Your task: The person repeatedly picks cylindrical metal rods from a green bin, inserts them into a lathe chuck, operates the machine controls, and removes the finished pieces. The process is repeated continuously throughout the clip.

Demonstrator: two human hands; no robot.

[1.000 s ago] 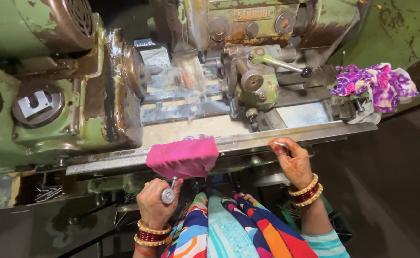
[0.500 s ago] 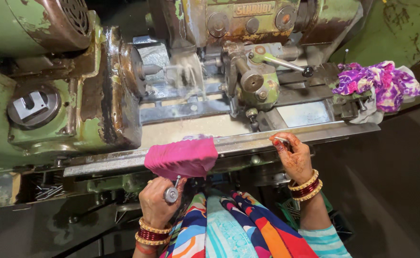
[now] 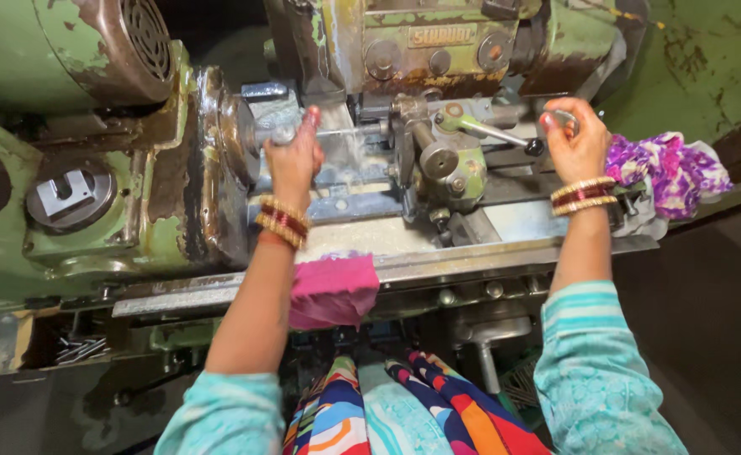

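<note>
Centre frame: left hand (image 3: 293,156) pinches small metal workpiece (image 3: 283,133) at green machine (image 3: 118,194); right hand (image 3: 574,141) closed on small handle (image 3: 563,116), upper right. Pink cloth (image 3: 332,289) below, floral rag (image 3: 670,168) right.

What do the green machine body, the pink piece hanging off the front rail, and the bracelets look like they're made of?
Machine body: painted metal, likely cast iron; the green coat is chipped to rusty brown.
Pink piece: soft matte cloth that folds and drapes over the rail.
Bracelets: shiny gold and red rings, probably metal or glass.
</note>
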